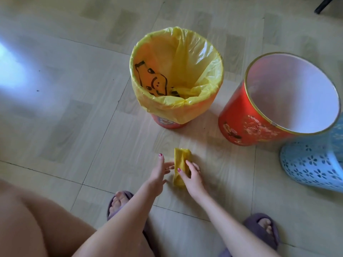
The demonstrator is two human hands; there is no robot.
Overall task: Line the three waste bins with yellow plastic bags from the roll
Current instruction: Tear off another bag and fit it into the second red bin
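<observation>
Down on the tiled floor (pixel 55 117), between the person's two slippered feet and the bins, lies the small roll of yellow bags (pixel 181 162), its loose end trailing toward the person. The right hand (pixel 193 178) is curled over the near part of the roll, thumb and fingers pinching the yellow plastic. The left hand (pixel 159 173) reaches in just beside it with fingers straight and spread, the fingertips at the roll's left edge; whether they actually touch the plastic cannot be told. Beyond the roll stands the lined bin (pixel 170 123), upright, red at its base, with a yellow bag (pixel 176 71) folded down over its rim and hanging partway down the outer wall; a black cartoon drawing shows on the bag's inner left side, and the bag's bottom lies crumpled inside. To the right of it, near but apart, stands the red bin (pixel 246 123), with a gold rim, a white inside and a printed pattern on its wall, holding no bag. Just beside that one, at the right edge of the view and partly behind it, is the blue bin (pixel 308 164), pale plastic pierced with flower-shaped holes, only partly in view. A purple slipper (pixel 269 232) covers the right foot, and the other slipper (pixel 118 201) shows under the left forearm.
</observation>
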